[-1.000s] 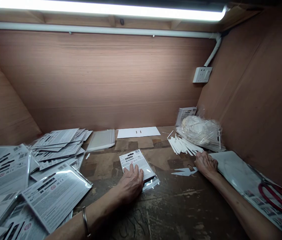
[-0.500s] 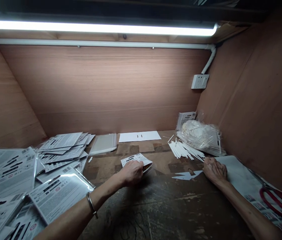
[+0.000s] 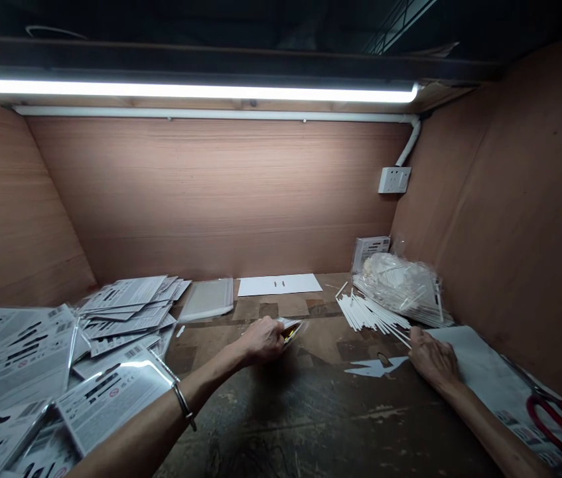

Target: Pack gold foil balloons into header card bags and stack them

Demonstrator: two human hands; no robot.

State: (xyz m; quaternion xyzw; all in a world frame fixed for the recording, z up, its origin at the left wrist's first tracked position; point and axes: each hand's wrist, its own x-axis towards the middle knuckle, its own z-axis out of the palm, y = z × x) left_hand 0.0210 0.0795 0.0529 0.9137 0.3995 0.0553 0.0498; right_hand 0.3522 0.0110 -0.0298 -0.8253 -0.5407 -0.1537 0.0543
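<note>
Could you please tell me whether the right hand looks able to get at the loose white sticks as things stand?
Quite likely yes: the right hand is right by the near ends of the loose white sticks, and nothing visible blocks the way.

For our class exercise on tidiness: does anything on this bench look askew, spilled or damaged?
Yes: left-side packets lie heaped at mismatched angles, white sticks fan loosely by the right hand, and the worn tabletop shows scuffs and patches.
</note>
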